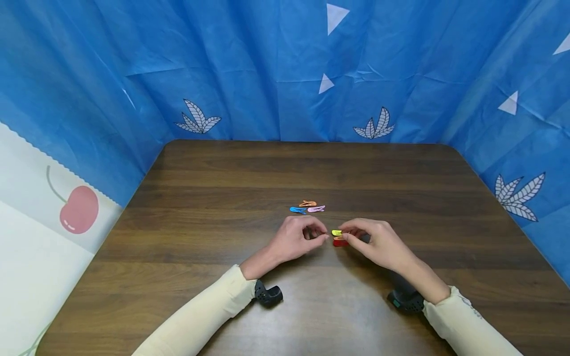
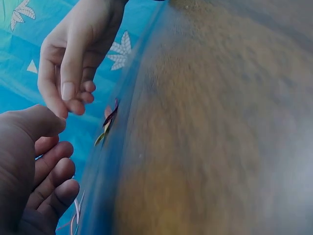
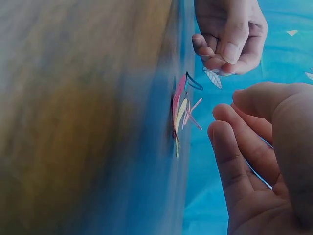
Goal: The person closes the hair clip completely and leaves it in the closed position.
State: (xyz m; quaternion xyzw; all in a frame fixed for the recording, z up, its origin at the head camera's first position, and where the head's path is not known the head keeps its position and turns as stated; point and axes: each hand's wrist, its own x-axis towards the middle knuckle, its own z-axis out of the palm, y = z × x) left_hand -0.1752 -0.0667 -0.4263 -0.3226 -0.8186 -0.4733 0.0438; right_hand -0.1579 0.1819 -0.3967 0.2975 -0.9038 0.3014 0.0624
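Observation:
Beside the fingertips of my right hand (image 1: 378,244) lie a yellow snap hair clip (image 1: 336,232) and a red hair clip (image 1: 340,243), with an orange-toned clip (image 1: 338,238) between them. The hand's fingers are loosely bent and overlap the clips in the head view; the right wrist view shows a gap between thumb and fingers. My left hand (image 1: 296,240) is just left of this group, fingers relaxed, nothing visible in them. Farther back are an orange clip (image 1: 307,203), a blue clip (image 1: 298,210) and a pink clip (image 1: 316,208).
The clips lie on a dark wooden table (image 1: 213,168). A blue curtain (image 1: 267,64) hangs along its back and right sides, and a pale cloth with a cherry print (image 1: 79,210) hangs at left. Each wrist wears a black camera (image 1: 268,295).

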